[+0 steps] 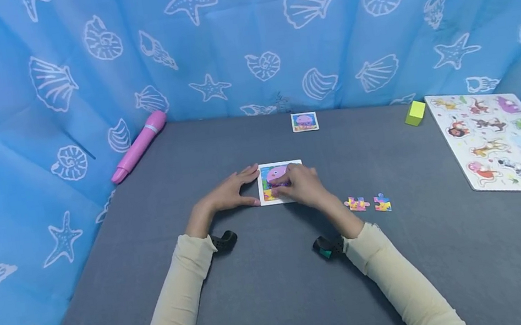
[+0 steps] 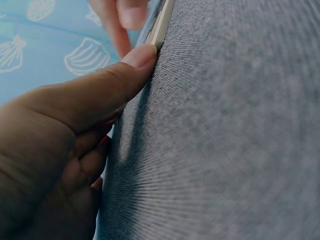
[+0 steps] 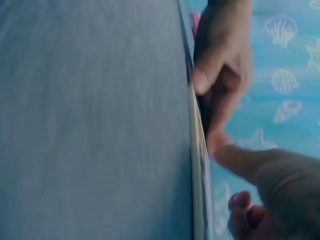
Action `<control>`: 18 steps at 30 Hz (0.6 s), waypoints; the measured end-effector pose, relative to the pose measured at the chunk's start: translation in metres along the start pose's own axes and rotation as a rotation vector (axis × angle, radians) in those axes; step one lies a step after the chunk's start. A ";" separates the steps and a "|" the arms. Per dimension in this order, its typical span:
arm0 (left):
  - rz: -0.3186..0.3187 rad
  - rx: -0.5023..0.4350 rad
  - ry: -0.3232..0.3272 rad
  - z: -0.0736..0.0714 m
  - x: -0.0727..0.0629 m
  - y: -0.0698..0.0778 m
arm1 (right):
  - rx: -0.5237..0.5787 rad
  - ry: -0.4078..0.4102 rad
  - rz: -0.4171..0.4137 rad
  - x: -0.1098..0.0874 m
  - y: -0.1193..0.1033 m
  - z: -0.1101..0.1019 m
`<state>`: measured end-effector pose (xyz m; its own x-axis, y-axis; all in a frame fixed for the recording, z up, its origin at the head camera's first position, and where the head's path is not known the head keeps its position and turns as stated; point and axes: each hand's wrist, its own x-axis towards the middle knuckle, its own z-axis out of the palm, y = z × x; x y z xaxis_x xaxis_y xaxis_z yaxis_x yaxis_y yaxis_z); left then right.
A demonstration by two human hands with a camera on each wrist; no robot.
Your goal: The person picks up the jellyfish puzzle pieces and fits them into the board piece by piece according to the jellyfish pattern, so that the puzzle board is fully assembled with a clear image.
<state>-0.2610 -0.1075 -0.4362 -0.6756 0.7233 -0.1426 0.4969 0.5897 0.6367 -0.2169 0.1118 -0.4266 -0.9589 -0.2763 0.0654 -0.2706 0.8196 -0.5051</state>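
A small white-framed jigsaw puzzle board point(image 1: 271, 202) with a pink sea-creature picture lies flat on the dark grey table. My left hand point(image 1: 228, 192) holds its left edge, thumb by the near corner and extended fingers by the far one. In the left wrist view the thumb point(image 2: 107, 90) presses the board's side. Over the picture, my right hand point(image 1: 304, 184) bends thumb and index finger down at a puzzle piece in the lower left part; the hand covers the board's right side. Two loose puzzle pieces point(image 1: 358, 204), yellow and pink, lie right of the right hand.
Behind the board lies a small picture card point(image 1: 305, 122). A pink pen-shaped object point(image 1: 140, 146) lies at the back left. A yellow-green block point(image 1: 415, 113) and a white animal peg puzzle point(image 1: 503, 145) are on the right. A blue shell-patterned curtain point(image 1: 233, 38) borders the table's back and left.
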 end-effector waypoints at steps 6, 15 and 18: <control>0.012 -0.012 -0.007 0.001 0.001 0.002 | 0.071 0.005 0.050 -0.025 0.029 -0.033; 0.053 -0.025 -0.002 0.005 0.004 0.003 | 0.128 -0.043 0.188 -0.082 0.086 -0.072; 0.062 -0.026 -0.002 0.007 0.003 0.005 | 0.126 -0.027 0.193 -0.097 0.096 -0.078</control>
<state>-0.2570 -0.0997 -0.4391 -0.6430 0.7588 -0.1039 0.5232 0.5343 0.6639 -0.1569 0.2569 -0.4145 -0.9887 -0.1353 -0.0648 -0.0681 0.7899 -0.6094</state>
